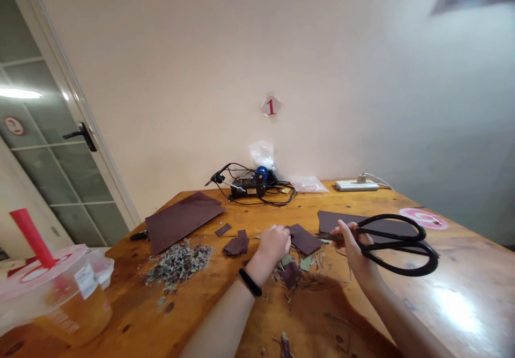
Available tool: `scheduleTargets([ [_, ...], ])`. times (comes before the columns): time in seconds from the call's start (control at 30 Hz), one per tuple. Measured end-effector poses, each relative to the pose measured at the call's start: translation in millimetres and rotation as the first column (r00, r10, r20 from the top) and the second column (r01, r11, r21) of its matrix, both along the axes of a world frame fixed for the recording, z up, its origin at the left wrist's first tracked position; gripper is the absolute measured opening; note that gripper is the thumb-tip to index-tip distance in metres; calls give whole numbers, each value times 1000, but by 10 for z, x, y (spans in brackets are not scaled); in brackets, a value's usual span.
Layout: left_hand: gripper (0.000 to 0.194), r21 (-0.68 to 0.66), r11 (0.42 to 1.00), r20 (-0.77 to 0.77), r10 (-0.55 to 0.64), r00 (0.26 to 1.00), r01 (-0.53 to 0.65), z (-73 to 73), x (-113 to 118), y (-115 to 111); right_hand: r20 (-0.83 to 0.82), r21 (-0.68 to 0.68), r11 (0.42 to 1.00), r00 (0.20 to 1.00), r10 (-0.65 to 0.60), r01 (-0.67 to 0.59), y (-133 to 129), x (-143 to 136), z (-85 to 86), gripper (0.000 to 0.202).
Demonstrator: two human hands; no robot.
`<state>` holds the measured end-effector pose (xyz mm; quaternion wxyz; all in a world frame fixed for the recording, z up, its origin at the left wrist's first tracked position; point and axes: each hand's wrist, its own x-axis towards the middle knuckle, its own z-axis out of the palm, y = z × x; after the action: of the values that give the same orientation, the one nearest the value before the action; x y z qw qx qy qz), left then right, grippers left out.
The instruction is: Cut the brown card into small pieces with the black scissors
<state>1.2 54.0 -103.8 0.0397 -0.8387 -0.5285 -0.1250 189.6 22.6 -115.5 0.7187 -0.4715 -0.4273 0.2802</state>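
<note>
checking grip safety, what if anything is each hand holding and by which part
The right hand holds the black-handled scissors near where blades meet handles. The left hand is at a dark brown piece's left edge; whether it grips is unclear.

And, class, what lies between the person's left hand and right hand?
In the head view, a dark piece and the scissors blades, which point toward it, lie between the left hand and right hand; loose scraps lie nearer the person.
</note>
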Motion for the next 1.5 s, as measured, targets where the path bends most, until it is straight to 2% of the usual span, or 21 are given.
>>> scheduleTargets([
  [0.13, 18, 90, 996, 145, -30, 989, 17, 158, -112, 17, -16, -18, 999, 999, 44, -44, 6, 4, 16, 47],
  [0.27, 16, 133, 991, 333, -59, 941, 15, 336, -237, 1, 19, -31, 993, 993, 115, -115, 7, -21, 16, 45],
  [0.43, 15, 114, 991, 509, -113, 853, 63, 377, -275, -57, 66, -49, 981, 979, 193, -190, -12, -135, -24, 42],
  [0.5, 18, 15, 987, 630, -135, 765, 162, 361, -261, -70, 83, -58, 976, 973, 216, -212, -28, -167, -43, 42],
  [0.6, 23, -139, 915, 848, -88, 523, 379, 374, -241, -87, 109, -66, 971, 966, 236, -230, -46, -175, -70, 41],
  [0.63, 24, -161, 894, 883, -59, 466, 418, 393, -238, -94, 116, -66, 970, 964, 239, -233, -48, -172, -78, 41],
  [0.8, 36, -213, 842, 923, 6, 384, 496, 508, -263, -134, 149, -60, 969, 957, 247, -241, -19, -156, -124, 42],
  [0.9, 44, -212, 847, 941, 42, 337, 487, 522, -284, -120, 163, -68, 970, 957, 240, -231, 4, -154, -148, 42],
  [1.0, 39, -202, 874, 937, 42, 346, 441, 517, -301, -90, 167, -72, 972, 958, 234, -225, 9, -158, -160, 41],
  [1.23, 17, -185, 873, 868, -70, 491, 452, 547, -365, -77, 164, -65, 970, 956, 244, -236, -29, -187, -144, 41],
  [1.4, 17, -149, 890, 787, -158, 597, 432, 536, -394, -66, 162, -64, 967, 953, 254, -247, -40, -177, -107, 43],
  [1.5, 18, -185, 888, 750, -150, 645, 421, 535, -380, -80, 168, -68, 959, 945, 282, -274, -61, -175, -68, 41],
])
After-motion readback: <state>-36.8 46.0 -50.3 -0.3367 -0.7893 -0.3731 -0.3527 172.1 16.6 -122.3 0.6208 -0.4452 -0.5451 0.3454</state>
